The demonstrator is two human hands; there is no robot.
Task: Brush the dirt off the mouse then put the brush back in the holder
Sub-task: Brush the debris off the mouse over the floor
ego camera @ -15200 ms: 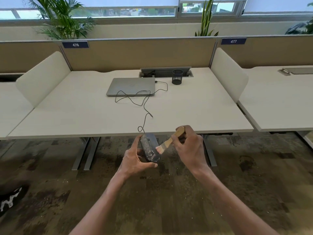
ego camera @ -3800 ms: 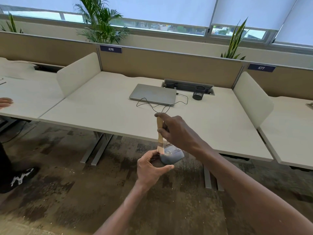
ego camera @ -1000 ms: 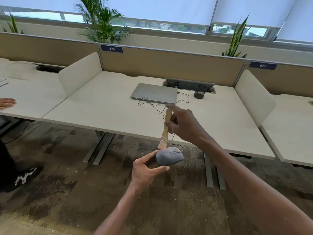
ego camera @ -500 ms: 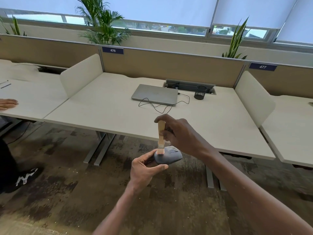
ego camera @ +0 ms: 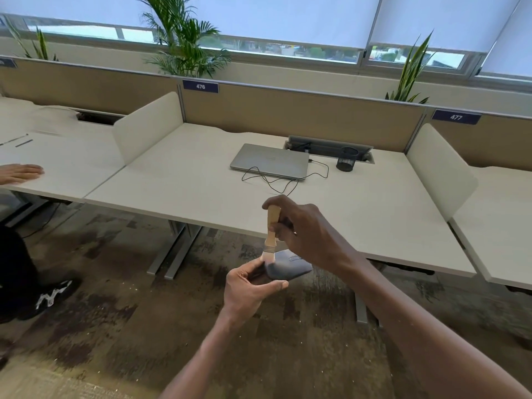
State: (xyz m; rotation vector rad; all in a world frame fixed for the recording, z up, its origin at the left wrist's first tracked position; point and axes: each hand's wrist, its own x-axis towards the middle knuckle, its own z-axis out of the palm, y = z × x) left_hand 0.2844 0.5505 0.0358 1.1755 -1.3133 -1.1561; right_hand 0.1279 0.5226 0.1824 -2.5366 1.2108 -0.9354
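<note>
While both forearms reach forward over the floor, short of the bench edge, the scene reads near to far as follows.

Left hand: the left hand (ego camera: pixel 247 292) is palm-up and low, wrist bent back, fingers (ego camera: pixel 275 284) curled under the mouse and thumb along its near side, pinching it.

Mouse: the grey mouse (ego camera: pixel 289 267) sits in that grip, tilted, held in the air in front of the bench and not on it.

Right hand: the right hand (ego camera: pixel 305 228) comes in from the right above the mouse, knuckles up, fingers closed round the wooden handle with the index finger hooked over its top.

Brush: the brush (ego camera: pixel 271 230) stands almost upright, pale bristles down and touching the left end of the mouse top.

Change from half a second ago: the bristles meet the mouse at much the same spot and both grips are the same; a second ago the brush was lifted clear above the mouse and leaned more.

Bench: the pale bench (ego camera: pixel 201 185) lies beyond the hands.

Cable: a thin black cable (ego camera: pixel 269 182) loops on the bench near the laptop; where it ends I cannot tell.

Laptop: a closed silver laptop (ego camera: pixel 269 161) lies toward the back.

Holder: the black mesh holder (ego camera: pixel 347 159) stands upright just right of the laptop, well apart from the brush.

Other person: another hand (ego camera: pixel 21 173) rests flat on the neighbouring bench at far left.
</note>
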